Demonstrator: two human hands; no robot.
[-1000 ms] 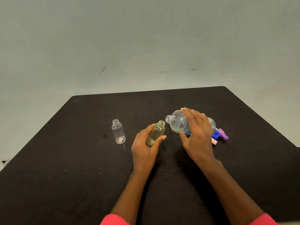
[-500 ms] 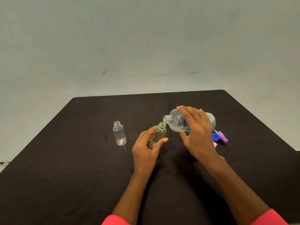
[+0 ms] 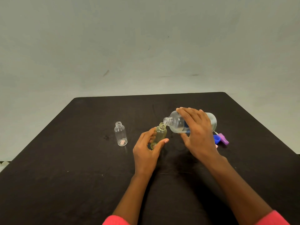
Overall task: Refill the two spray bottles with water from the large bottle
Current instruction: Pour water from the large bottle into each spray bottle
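Observation:
My right hand [image 3: 197, 132] grips the large clear bottle [image 3: 177, 123], tipped on its side with its open mouth pointing left, right above the neck of the small yellowish spray bottle [image 3: 159, 135]. My left hand [image 3: 146, 149] holds that yellowish bottle upright on the black table [image 3: 65, 176]. A second small clear spray bottle [image 3: 120, 133] stands uncapped and alone further left. Whether water is flowing I cannot make out.
A blue cap [image 3: 216, 139] and a purple spray top [image 3: 223, 138] lie on the table just right of my right hand, with a bit of pink piece [image 3: 216, 146] beside them. A pale wall rises behind the table's far edge.
The large bottle has tipped further and its mouth has come down to the yellowish bottle's neck. My left hand has stood that bottle more upright.

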